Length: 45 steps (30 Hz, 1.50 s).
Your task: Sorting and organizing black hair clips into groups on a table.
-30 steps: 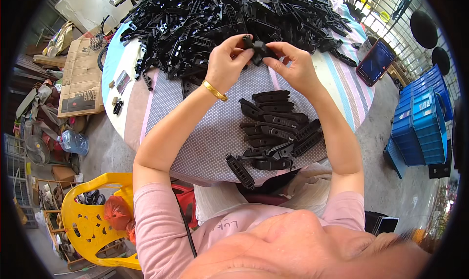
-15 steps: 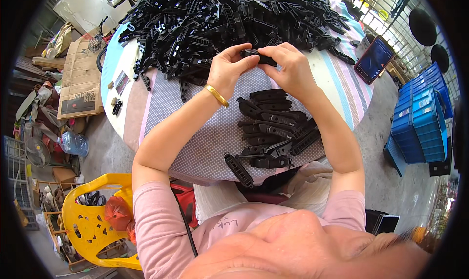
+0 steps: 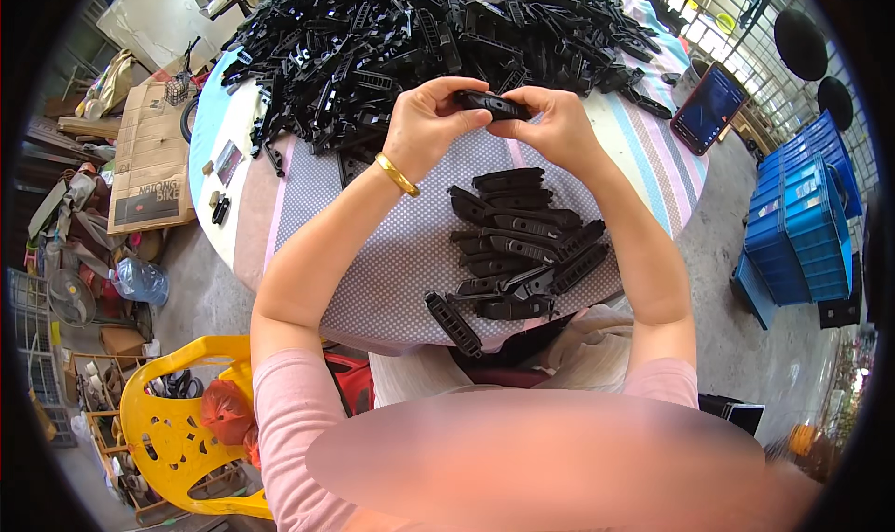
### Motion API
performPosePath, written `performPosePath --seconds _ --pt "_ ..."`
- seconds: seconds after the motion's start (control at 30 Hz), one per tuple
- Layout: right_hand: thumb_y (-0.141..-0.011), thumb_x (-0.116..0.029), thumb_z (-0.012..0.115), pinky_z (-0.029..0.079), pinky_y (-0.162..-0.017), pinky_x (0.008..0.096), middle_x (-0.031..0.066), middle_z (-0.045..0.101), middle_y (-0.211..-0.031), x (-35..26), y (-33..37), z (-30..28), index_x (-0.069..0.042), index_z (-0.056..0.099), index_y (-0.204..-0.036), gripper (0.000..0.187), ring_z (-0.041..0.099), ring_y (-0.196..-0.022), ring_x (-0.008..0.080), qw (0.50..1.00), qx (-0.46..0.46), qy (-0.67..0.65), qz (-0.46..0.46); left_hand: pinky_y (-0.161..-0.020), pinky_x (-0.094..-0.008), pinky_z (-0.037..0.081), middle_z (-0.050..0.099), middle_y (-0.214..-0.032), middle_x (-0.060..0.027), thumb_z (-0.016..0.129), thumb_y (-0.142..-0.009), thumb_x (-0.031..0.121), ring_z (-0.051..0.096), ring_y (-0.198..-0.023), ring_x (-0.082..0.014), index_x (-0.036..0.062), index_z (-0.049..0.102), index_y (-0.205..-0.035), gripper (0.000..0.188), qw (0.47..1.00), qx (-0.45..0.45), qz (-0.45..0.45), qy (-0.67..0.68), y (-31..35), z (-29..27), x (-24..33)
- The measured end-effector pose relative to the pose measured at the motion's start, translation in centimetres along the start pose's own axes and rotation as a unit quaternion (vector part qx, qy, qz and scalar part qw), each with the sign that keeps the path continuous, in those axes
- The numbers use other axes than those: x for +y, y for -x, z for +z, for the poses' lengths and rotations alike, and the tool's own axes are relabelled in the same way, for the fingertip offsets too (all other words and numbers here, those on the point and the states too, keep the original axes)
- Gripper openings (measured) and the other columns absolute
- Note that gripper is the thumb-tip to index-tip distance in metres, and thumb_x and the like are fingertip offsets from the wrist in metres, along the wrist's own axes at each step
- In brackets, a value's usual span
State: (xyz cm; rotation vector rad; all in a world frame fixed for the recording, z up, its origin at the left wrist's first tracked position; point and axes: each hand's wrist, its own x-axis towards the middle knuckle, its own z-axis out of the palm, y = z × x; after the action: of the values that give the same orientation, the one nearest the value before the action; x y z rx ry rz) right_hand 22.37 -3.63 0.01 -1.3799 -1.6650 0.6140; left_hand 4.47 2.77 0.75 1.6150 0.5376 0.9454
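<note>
A black elongated plastic part (image 3: 492, 105) is held up between both hands, over the near edge of a big heap of similar black parts (image 3: 373, 56). My left hand (image 3: 431, 124) pinches its left end between thumb and fingers, a gold bangle on that wrist. The right end is gripped by my right hand (image 3: 552, 129), thumb below and fingers above. Between my forearms, close to my lap, lies a smaller group of black parts (image 3: 522, 238), roughly lined up in overlapping rows. One slotted black piece (image 3: 453, 324) rests at an angle at that group's lower left.
A patterned cloth (image 3: 345, 271) covers the round table. A phone (image 3: 709, 110) leans upright near its right edge. Small loose bits (image 3: 220, 207) lie at the left. Blue crates (image 3: 802, 224) stand on the floor to the right, a yellow chair (image 3: 182, 420) at lower left.
The held part has turned so its broader curved side now shows. Both hands have shifted slightly; the right fingers have moved toward its right end. The smaller group looks the same.
</note>
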Motion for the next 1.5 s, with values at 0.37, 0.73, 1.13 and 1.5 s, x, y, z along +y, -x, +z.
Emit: performPosePath --seconds 0.37,0.73,1.13,1.5 --pt "-0.086 -0.007 0.049 0.046 -0.085 0.0321 0.0107 0.064 -0.103 8.8 -2.1 -6.7 -0.004 0.06 -0.111 0.028 0.06 -0.093 0.0255 0.952 0.187 0.241 -0.022 -0.079 -0.024 0.047 0.064 -0.092 -0.0047 0.071 -0.076 0.016 0.058 -0.084 -0.0104 0.0 0.061 -0.108 0.038 0.963 -0.215 -0.105 -0.123 0.2 -0.4 -1.9" --pt "-0.076 0.002 0.05 0.045 -0.087 0.0365 0.0076 0.057 -0.107 9.0 -2.2 -5.3 -0.007 0.062 -0.107 0.035 0.053 -0.102 0.0274 0.878 0.135 0.457 0.044 -0.09 -0.032 0.044 0.058 -0.116 -0.0065 0.059 -0.072 0.001 0.05 -0.105 -0.0255 0.0083 0.064 -0.102 0.031 0.815 -0.036 0.149 -0.559 -0.6 -2.0 -1.4" --pt "-0.076 -0.018 0.068 0.047 -0.08 0.036 0.0085 0.062 -0.097 6.3 -1.4 -5.3 -0.009 0.056 -0.101 0.029 0.057 -0.098 0.0263 0.898 0.105 0.424 0.062 -0.084 -0.0346 0.04 0.053 -0.105 -0.0051 0.061 -0.078 0.017 0.051 -0.098 -0.0225 0.009 0.06 -0.095 0.019 0.734 -0.078 0.231 -0.634 -1.5 0.1 -4.3" --pt "-0.066 -0.005 0.067 0.046 -0.083 0.0362 0.0098 0.06 -0.099 4.6 -2.2 -0.7 -0.005 0.057 -0.1 0.035 0.056 -0.097 0.0282 0.917 0.064 0.332 -0.212 -0.074 -0.0346 0.044 0.055 -0.092 -0.0037 0.064 -0.075 0.02 0.054 -0.086 -0.021 0.0077 0.061 -0.08 0.013 0.663 -0.061 0.2 -0.719 -0.3 1.0 -3.0"
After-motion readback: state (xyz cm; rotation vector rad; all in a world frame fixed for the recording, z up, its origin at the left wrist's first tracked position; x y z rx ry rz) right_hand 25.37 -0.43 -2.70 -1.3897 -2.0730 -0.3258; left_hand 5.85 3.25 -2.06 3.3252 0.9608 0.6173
